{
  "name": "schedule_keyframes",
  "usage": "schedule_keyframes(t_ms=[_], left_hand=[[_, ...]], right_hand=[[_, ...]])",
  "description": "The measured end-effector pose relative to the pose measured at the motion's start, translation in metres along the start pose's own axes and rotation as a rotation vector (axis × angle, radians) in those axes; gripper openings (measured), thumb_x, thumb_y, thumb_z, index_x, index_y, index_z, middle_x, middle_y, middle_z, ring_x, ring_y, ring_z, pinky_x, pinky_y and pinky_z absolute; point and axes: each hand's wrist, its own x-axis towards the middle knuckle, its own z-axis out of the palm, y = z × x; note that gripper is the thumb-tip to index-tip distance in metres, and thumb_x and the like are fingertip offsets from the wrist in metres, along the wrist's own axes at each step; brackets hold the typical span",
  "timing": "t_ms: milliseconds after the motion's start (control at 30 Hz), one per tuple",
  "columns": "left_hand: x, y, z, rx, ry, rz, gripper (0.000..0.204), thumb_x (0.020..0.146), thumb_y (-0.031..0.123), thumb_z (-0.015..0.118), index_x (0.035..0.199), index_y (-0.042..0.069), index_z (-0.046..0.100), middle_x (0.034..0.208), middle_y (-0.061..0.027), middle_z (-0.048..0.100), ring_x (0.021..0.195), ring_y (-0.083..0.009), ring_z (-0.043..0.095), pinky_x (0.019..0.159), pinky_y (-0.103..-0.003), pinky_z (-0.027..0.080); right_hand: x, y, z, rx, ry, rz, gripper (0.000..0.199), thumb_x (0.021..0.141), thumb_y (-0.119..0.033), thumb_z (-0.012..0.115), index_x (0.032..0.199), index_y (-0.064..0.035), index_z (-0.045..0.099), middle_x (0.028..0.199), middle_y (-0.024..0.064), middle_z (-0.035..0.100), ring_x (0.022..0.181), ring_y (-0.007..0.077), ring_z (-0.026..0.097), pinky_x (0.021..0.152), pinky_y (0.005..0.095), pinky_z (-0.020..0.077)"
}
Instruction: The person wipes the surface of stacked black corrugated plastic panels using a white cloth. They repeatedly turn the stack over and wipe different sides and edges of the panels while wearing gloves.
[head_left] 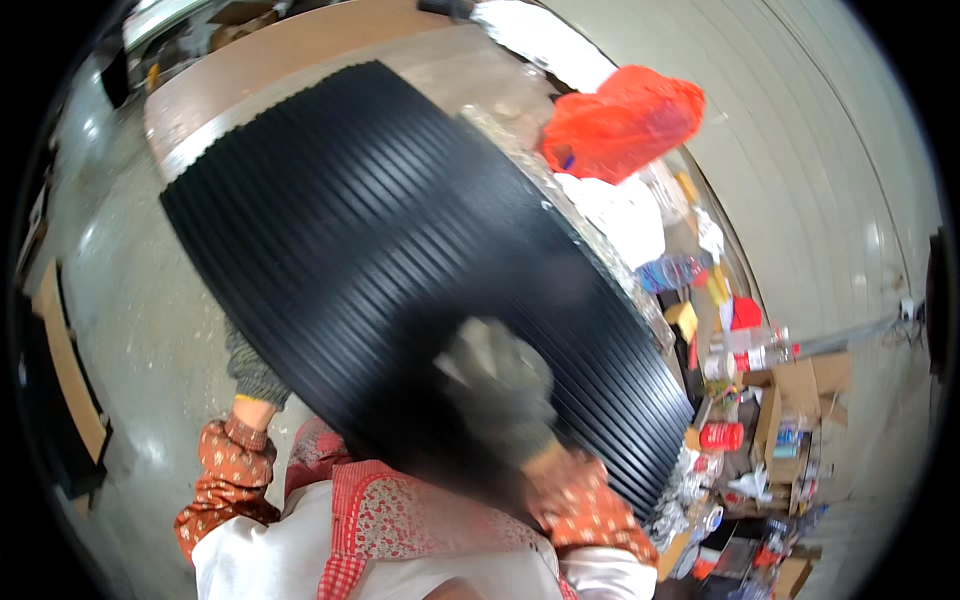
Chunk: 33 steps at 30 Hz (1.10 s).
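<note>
A large black ribbed panel [330, 220] lies across the worktable in front of me, with a smooth band along part of it. My right hand [497, 385], in a grey knitted glove, is over the panel's near middle. Motion smears its fingers, and I cannot make out whether it holds anything. At the panel's near left edge is my left hand [252, 370], gloved in grey too. Its fingers are hidden behind the panel.
Along the table's [300, 45] right side are a red plastic bag [625, 120], white crumpled bags, a plastic bottle [672, 272] and other clutter. Cardboard boxes [795, 400] stand lower right. A long black piece with a tan edge [70, 370] is on the left.
</note>
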Motion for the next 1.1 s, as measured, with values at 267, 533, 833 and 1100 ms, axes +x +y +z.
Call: schedule_keyframes(t_ms=[267,533,833,1100], left_hand=[[0.026,-0.045,-0.038,0.097,-0.24,-0.057,0.06,0.093,0.022,0.065,0.146,0.0,0.047,0.144,-0.0179,0.055,0.132,-0.0322,0.052,0.112,-0.04,0.038],[0.093,0.066,-0.087,0.189,0.299,0.248,0.046,0.103,0.021,0.056,0.141,-0.003,0.051,0.142,-0.0157,0.057,0.133,-0.0263,0.05,0.114,-0.039,0.036],[0.063,0.302,0.032,-0.039,-0.808,1.26,0.041,0.094,0.02,0.067,0.128,-0.002,0.061,0.125,-0.0209,0.066,0.123,-0.0368,0.06,0.107,-0.045,0.045],[-0.062,0.373,0.121,0.155,-0.987,1.54,0.073,0.086,0.046,0.067,0.137,-0.002,0.05,0.139,-0.0318,0.046,0.116,-0.0466,0.055,0.093,-0.055,0.048]], right_hand=[[0.049,-0.002,0.0,0.136,0.006,-0.086,0.048,0.086,-0.041,0.07,0.129,-0.024,0.06,0.131,0.0134,0.053,0.113,0.0295,0.052,0.094,0.0462,0.0444],[-0.162,0.066,-0.038,-0.367,0.077,0.685,0.064,0.089,-0.041,0.068,0.144,-0.0131,0.052,0.145,0.0263,0.046,0.115,0.0446,0.053,0.096,0.0533,0.0431],[-0.148,0.01,-0.063,0.426,0.297,0.828,0.093,0.088,-0.041,0.072,0.157,-0.0038,0.02,0.152,0.0381,0.025,0.141,0.0553,0.029,0.111,0.0557,0.0394],[-0.297,-0.039,-0.033,-0.353,0.402,1.362,0.071,0.086,-0.036,0.074,0.144,-0.0041,0.048,0.151,0.03,0.037,0.138,0.0504,0.034,0.117,0.06,0.022]])
